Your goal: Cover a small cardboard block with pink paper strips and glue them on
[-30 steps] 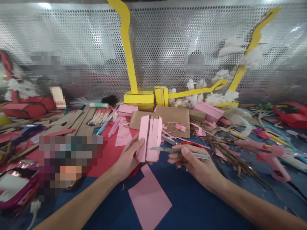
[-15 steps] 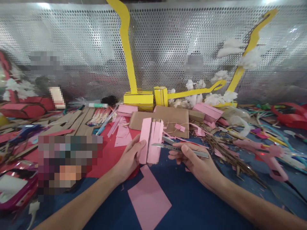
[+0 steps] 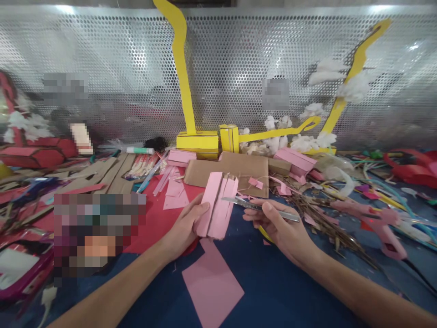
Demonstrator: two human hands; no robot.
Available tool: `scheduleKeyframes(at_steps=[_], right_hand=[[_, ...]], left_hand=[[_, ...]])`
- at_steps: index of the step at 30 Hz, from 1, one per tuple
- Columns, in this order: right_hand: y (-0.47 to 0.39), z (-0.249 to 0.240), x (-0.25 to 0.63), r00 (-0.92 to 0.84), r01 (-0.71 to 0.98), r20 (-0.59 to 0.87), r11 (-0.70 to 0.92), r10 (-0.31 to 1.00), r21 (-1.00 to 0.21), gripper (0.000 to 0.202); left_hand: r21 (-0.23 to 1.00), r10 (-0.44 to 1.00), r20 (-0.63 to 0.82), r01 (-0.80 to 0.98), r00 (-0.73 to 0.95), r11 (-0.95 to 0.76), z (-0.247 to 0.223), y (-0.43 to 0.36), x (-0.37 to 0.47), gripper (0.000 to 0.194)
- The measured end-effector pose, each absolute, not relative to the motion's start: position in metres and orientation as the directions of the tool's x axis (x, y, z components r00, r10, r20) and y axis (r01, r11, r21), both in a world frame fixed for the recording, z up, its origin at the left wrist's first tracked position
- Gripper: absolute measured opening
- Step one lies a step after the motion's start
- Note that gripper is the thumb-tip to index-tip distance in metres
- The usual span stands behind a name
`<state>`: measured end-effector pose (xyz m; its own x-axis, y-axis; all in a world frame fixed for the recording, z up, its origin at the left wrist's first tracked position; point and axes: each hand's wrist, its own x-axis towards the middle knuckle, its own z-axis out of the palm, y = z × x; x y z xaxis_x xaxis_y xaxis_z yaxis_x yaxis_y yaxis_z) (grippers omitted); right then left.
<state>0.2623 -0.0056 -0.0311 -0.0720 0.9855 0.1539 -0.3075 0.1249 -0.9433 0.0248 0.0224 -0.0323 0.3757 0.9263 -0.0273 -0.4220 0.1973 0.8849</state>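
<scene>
My left hand (image 3: 187, 218) grips a small pink paper-covered cardboard box (image 3: 218, 205) by its left side, thumb on the front face. The box is tilted, with dark seams running down it and bare brown edges at its top. My right hand (image 3: 276, 223) is closed around the handle of a metal craft knife (image 3: 254, 206). Its pointed blade reaches to the box's front, by the seam; whether it touches cannot be told. A yellow curved piece shows under the right hand, mostly hidden. Below the box, a pink paper sheet (image 3: 215, 282) lies on the blue table.
Brown cardboard (image 3: 235, 168), pink scraps and a heap of twigs (image 3: 334, 228) lie behind and to the right. A pink glue gun (image 3: 378, 223) rests at right. Yellow cardboard shapes (image 3: 196, 141) stand before a perforated metal panel (image 3: 218, 64). Red paper (image 3: 146, 228) is at left.
The box has tilted to the right and shifted slightly right. The knife tip has risen a little along its face. A second blade behind the knife no longer shows.
</scene>
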Motion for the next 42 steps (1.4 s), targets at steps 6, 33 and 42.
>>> scheduleKeyframes(at_steps=[6,33,42], right_hand=[[-0.005,-0.031,0.266,-0.049,-0.316,0.168,0.144,0.985,-0.938,0.026],[0.001,-0.024,0.265,0.025,-0.356,0.207,0.203,0.978,-0.912,0.024],[-0.001,-0.028,0.265,0.017,-0.358,0.189,0.183,0.982,-0.916,0.026]], left_hand=[[0.904,0.911,-0.043,-0.372,0.410,0.210,-0.030,0.022,0.023,0.046],[0.917,0.901,-0.077,-0.325,0.426,0.232,-0.034,0.022,0.019,0.059],[0.905,0.914,-0.076,-0.356,0.398,0.230,-0.040,0.021,0.018,0.066]])
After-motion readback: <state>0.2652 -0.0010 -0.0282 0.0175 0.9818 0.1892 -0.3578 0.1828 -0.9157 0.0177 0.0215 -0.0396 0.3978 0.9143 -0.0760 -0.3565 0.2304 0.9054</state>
